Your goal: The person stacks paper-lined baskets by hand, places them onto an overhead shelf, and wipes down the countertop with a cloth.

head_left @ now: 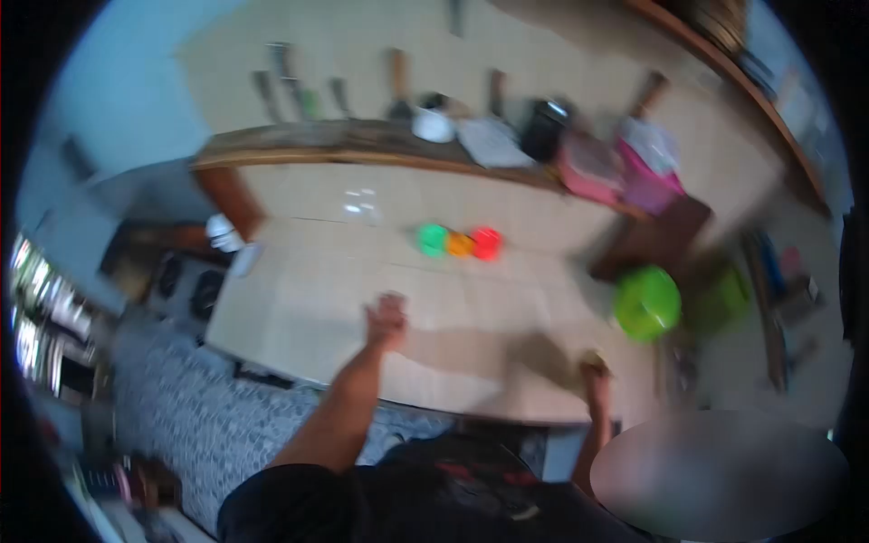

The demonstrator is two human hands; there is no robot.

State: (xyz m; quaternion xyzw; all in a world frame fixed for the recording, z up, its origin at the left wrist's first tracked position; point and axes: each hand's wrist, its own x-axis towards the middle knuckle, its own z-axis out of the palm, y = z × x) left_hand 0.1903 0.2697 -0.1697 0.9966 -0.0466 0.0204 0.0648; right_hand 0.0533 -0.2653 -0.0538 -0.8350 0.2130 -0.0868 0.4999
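Observation:
My left hand (pixel 387 319) is over the pale tiled counter (pixel 299 299). Its thumb stands apart from the fingers, and nothing shows in it. Farther right, near the front edge, my right hand (pixel 596 373) is closed around a small yellowish thing (pixel 593 357), too blurred to name. Beyond my left hand, a green cup-like container (pixel 434 241), an orange one (pixel 460 244) and a red one (pixel 486 243) stand side by side, apart from both hands. A bright green tub (pixel 647 303) is beyond my right hand.
A wooden shelf (pixel 335 145) along the wall carries a white bowl (pixel 434 125), a black container (pixel 544 129) and pink containers (pixel 588 165). Several utensils hang above. A brown board (pixel 656 237) leans near the green tub. At left is a stove (pixel 186 285).

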